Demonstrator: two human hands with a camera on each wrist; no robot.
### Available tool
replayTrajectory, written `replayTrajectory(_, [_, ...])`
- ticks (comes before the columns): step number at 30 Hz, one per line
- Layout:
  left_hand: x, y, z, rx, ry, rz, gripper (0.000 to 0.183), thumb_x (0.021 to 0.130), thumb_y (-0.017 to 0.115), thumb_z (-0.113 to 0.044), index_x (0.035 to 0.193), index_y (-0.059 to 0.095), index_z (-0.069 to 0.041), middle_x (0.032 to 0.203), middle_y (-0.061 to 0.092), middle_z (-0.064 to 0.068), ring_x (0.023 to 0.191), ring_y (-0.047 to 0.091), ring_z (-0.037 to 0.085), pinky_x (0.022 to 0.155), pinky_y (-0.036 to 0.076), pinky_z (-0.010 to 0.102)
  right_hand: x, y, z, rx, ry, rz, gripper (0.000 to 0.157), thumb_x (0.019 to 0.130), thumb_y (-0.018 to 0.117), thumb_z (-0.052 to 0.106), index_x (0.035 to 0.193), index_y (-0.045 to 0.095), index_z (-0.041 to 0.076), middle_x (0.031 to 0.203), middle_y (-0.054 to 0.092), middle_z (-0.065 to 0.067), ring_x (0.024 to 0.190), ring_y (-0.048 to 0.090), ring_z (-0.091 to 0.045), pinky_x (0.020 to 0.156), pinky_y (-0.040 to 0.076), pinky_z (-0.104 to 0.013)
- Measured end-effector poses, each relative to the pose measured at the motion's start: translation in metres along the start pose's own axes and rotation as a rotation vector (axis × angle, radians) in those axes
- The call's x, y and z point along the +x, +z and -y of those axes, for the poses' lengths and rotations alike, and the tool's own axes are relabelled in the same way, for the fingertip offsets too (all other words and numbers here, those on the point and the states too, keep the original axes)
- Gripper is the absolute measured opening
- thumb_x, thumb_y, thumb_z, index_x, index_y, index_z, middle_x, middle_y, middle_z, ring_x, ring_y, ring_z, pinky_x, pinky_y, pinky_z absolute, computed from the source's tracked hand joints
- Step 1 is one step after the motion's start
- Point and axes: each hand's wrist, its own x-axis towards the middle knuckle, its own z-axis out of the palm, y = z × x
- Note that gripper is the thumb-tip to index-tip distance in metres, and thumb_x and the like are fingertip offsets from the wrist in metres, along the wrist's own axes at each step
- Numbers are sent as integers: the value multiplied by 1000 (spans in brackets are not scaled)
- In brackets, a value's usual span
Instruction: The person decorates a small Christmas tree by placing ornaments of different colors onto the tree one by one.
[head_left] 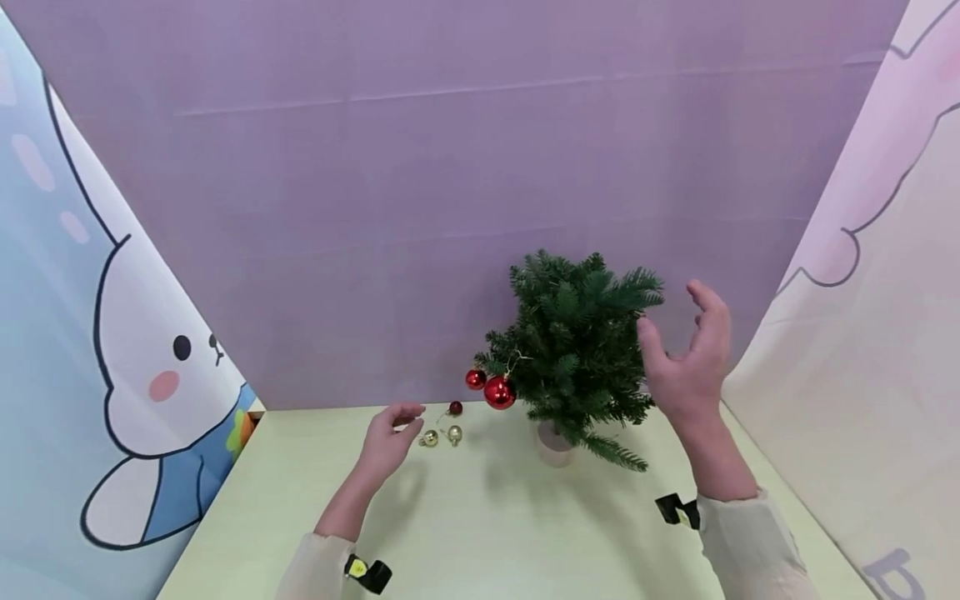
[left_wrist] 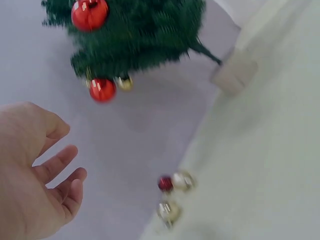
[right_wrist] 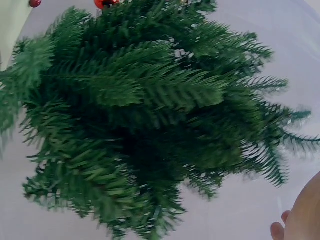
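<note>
A small artificial Christmas tree (head_left: pixel 577 342) with dense green needles stands in a pale round base (head_left: pixel 555 446). Two shiny red baubles (head_left: pixel 499 392) hang on its left side; a gold bauble (left_wrist: pixel 125 83) shows beside one of them in the left wrist view. My left hand (head_left: pixel 390 442) hovers over the table, fingers loosely bent and holding nothing. Just right of it lie two gold baubles (head_left: pixel 454 434) and a small dark red bauble (head_left: pixel 455 408). To the right of the tree my right hand (head_left: pixel 690 358) is raised, thumb and fingers spread apart, nothing between them.
The pale table (head_left: pixel 465 517) meets a purple cloth backdrop (head_left: pixel 375 208) behind the tree. A printed cloth with a cartoon rabbit (head_left: pixel 165 358) hangs at the left, and a pale patterned cloth (head_left: pixel 862 375) at the right. Both wrists carry small black devices (head_left: pixel 367 573).
</note>
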Motion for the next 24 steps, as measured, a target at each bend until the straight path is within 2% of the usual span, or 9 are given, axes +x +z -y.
replayTrajectory(3, [-7, -4, 17, 12, -34, -8, 17, 91, 63, -1, 107, 68, 0, 106, 67, 10, 98, 60, 25, 84, 50, 36, -3, -1, -16, 32, 82, 105, 74, 82, 72, 22, 146, 37, 8, 145, 40, -6, 133, 34, -23, 106, 28, -36])
replayTrajectory(6, [-12, -9, 32, 30, -75, -10, 16, 91, 63, -1, 105, 69, -2, 102, 67, 8, 95, 60, 22, 84, 49, 33, -5, 1, -26, 38, 139, 203, 80, 86, 71, 28, 152, 27, 14, 152, 31, -3, 138, 27, -21, 110, 25, -39])
replayTrajectory(8, [-14, -12, 41, 41, -97, -13, 15, 91, 62, -1, 105, 69, -2, 100, 67, 7, 94, 60, 21, 83, 49, 33, -7, 4, -31, 41, 150, 248, 83, 87, 70, 32, 153, 24, 16, 155, 28, -2, 140, 25, -19, 111, 24, -43])
replayTrajectory(12, [-18, -14, 57, 61, -130, -12, 17, 90, 62, -1, 106, 68, 0, 103, 67, 14, 94, 60, 23, 83, 49, 34, -12, 9, -35, 33, 152, 313, 86, 87, 71, 36, 155, 21, 16, 156, 24, -4, 141, 23, -21, 110, 25, -50])
replayTrajectory(15, [-17, -16, 64, 63, -130, -6, 19, 90, 62, -2, 108, 66, 2, 105, 65, 19, 95, 59, 24, 84, 49, 35, -12, 15, -35, 43, 139, 325, 88, 86, 74, 30, 154, 19, 17, 155, 25, -5, 140, 25, -24, 108, 26, -53])
replayTrajectory(18, [-19, -17, 70, 80, -126, 3, 19, 90, 62, 0, 107, 66, 3, 104, 66, 19, 93, 60, 23, 82, 50, 32, -15, 21, -31, 86, 133, 311, 93, 84, 77, 17, 154, 15, 15, 152, 27, -10, 137, 29, -28, 106, 27, -55])
replayTrajectory(21, [-19, -19, 74, 96, -119, 9, 17, 89, 62, 2, 105, 67, 3, 102, 66, 18, 91, 60, 22, 81, 50, 31, -18, 24, -21, 140, 188, 285, 100, 82, 77, 9, 153, 8, 11, 152, 24, -15, 138, 29, -31, 108, 24, -55])
replayTrajectory(24, [-14, -21, 74, 98, -102, 28, 17, 89, 62, 2, 106, 67, 3, 103, 66, 19, 92, 60, 22, 81, 50, 31, -16, 23, -7, 199, 267, 236, 100, 83, 76, 11, 152, 3, 10, 154, 21, -17, 140, 25, -30, 112, 19, -50])
